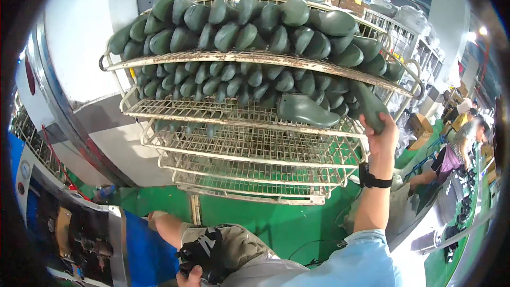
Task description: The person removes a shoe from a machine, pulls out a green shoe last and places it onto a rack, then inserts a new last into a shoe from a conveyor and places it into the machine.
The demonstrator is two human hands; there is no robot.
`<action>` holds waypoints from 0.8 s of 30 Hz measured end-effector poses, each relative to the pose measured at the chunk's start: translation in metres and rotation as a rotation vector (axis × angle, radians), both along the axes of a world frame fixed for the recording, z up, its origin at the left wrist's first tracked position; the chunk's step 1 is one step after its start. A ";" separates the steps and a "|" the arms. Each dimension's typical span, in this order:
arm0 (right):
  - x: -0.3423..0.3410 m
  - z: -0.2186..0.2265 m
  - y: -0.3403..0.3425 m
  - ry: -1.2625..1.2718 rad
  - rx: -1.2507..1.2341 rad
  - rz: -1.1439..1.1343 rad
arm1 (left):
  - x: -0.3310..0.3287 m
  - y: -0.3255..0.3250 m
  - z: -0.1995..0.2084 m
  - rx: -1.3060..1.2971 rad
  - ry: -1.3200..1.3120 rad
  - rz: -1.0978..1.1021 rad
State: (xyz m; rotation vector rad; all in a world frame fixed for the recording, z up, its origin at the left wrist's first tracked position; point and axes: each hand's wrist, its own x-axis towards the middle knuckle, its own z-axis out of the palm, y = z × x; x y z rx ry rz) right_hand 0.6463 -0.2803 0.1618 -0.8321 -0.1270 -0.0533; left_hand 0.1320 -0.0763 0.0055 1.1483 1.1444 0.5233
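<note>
Overhead, the right hand (381,137) grips a green shoe last (367,105) off the wire rack (249,143).

A dark green shoe last (370,107), toe up, tilted at the wire rack's (255,143) right edge; a black shoe (204,255), seemingly, low down.

Rack (249,143) ahead, shelves stacked. Lasts (249,26) crowd top two shelves; lower shelves bare. One last (305,110) lies alone at second shelf front. Right hand (381,137) at rack's right edge, on a last (369,105). Left hand (191,276) low, at shoe (204,252).
</note>
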 end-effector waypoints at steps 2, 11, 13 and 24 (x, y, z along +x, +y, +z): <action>0.022 -0.008 -0.019 -0.012 -0.038 0.142 | 0.003 0.003 -0.004 -0.011 -0.026 -0.019; 0.060 0.030 0.054 -0.040 -0.341 -0.020 | 0.009 0.019 -0.019 -0.038 -0.111 -0.089; 0.066 0.020 0.068 -0.141 -0.361 -0.021 | 0.010 0.016 -0.024 0.035 -0.166 -0.078; 0.056 0.032 0.106 -0.258 -0.527 -0.105 | -0.010 0.022 -0.021 -0.240 -0.037 0.011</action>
